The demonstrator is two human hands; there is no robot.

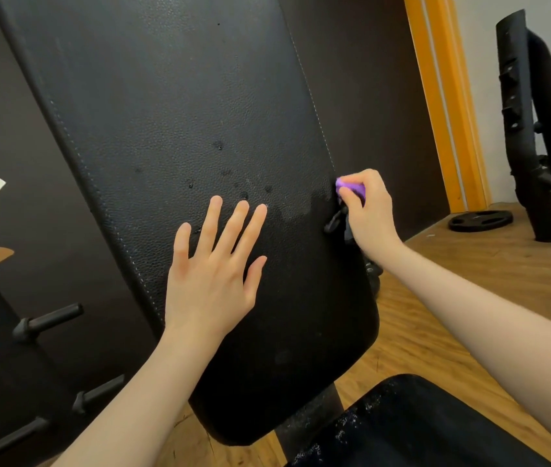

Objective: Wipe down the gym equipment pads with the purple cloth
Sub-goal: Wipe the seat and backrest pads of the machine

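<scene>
A long black padded backrest [173,106] of a gym bench slopes up through the middle of the view, with small holes and a damp patch near its right edge. My left hand [215,261] lies flat on the pad with fingers spread and straight. My right hand [370,210] grips the bunched purple cloth [351,187] against the pad's right side edge. Most of the cloth is hidden inside the fingers. The black seat pad [412,423] shows at the bottom right, flecked with white marks.
Black pegs [48,320] stick out of a dark rack at the lower left. A black machine frame [533,129] and a weight plate [480,220] stand on the wooden floor [469,264] at the right, beside a yellow door frame [442,102].
</scene>
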